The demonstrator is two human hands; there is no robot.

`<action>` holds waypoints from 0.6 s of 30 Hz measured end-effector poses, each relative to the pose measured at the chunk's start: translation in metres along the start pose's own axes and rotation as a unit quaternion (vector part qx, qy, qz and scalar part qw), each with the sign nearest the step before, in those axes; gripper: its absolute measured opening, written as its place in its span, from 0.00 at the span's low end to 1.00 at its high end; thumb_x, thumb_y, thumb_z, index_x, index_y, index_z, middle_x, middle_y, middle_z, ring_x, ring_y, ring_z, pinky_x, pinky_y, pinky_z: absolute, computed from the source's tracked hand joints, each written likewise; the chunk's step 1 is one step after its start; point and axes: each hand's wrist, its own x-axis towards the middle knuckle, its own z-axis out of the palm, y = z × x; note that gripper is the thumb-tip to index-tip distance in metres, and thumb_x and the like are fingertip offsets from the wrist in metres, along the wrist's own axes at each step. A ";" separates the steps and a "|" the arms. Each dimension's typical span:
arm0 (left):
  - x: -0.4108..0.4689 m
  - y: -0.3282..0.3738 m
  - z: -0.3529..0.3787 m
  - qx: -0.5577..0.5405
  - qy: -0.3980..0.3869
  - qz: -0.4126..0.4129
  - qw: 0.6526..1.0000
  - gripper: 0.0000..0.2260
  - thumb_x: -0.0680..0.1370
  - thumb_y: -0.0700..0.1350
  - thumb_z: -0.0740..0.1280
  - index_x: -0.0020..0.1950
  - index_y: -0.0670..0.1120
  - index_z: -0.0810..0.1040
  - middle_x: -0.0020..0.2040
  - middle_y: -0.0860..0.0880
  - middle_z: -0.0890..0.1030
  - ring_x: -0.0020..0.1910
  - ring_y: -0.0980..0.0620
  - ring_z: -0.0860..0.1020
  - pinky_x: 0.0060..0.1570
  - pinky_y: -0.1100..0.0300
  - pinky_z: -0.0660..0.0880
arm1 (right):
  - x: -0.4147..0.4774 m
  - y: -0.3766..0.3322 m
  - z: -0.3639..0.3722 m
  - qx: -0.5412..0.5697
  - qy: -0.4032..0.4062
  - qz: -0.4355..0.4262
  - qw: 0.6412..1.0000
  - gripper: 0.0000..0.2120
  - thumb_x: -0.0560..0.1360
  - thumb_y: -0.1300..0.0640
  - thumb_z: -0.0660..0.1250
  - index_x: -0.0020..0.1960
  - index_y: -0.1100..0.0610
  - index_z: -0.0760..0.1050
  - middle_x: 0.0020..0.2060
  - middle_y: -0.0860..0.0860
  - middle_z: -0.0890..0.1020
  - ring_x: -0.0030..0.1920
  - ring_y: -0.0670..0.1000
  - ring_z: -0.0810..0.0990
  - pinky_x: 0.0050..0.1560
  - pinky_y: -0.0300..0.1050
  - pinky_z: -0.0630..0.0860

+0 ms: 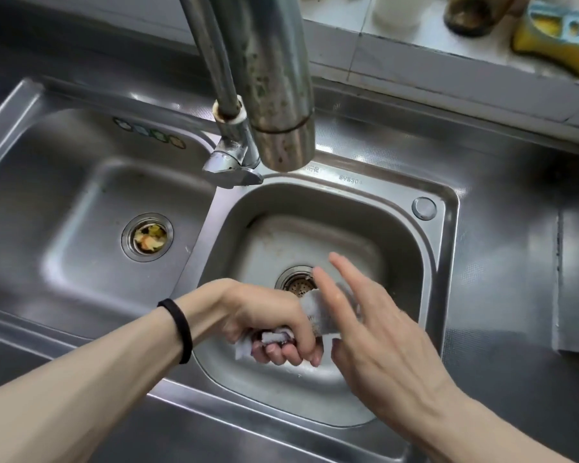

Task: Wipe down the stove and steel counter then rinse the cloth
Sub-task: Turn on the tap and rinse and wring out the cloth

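A grey-white cloth (318, 312) is bunched over the small right sink basin (398, 248). My left hand (274, 325) grips the cloth in a fist, with a black band on that wrist. My right hand (375, 325) hovers just to the right of it, fingers straight and spread, over the cloth's far end and the basin's drain (296, 282). The faucet spout (281, 95) hangs above the basin's back edge; no water stream shows. The steel counter (515, 262) lies to the right.
A larger left basin (81, 195) has food scraps in its drain (149, 237). The faucet handle (231, 162) sits between the basins. On the tiled ledge behind stand a white container (398, 11), a dirty dark object (472, 15) and a yellow sponge (559, 38).
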 end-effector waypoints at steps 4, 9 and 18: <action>-0.014 0.013 0.005 -0.019 -0.111 -0.011 0.994 0.11 0.80 0.34 0.57 0.45 0.44 0.76 0.25 0.54 0.69 0.19 0.61 0.64 0.20 0.69 0.56 | 0.008 -0.004 0.010 -0.038 0.084 -0.071 0.993 0.29 0.70 0.52 0.69 0.68 0.61 0.72 0.59 0.57 0.83 0.41 0.58 0.82 0.33 0.50 0.81; -0.015 0.019 0.016 0.101 -0.047 -0.103 0.988 0.10 0.79 0.36 0.60 0.40 0.45 0.76 0.23 0.55 0.66 0.18 0.59 0.60 0.19 0.70 0.54 | 0.034 -0.004 0.007 -0.095 0.040 -0.098 0.990 0.16 0.52 0.53 0.79 0.31 0.52 0.73 0.23 0.49 0.74 0.21 0.53 0.75 0.25 0.39 0.55; -0.013 0.018 -0.013 0.669 0.401 0.138 0.610 0.16 0.72 0.57 0.61 0.54 0.50 0.75 0.39 0.49 0.76 0.42 0.35 0.82 0.36 0.53 0.64 | 0.066 -0.018 -0.009 0.225 -0.206 0.183 0.935 0.12 0.69 0.52 0.65 0.29 0.53 0.67 0.23 0.48 0.71 0.26 0.50 0.68 0.29 0.41 0.62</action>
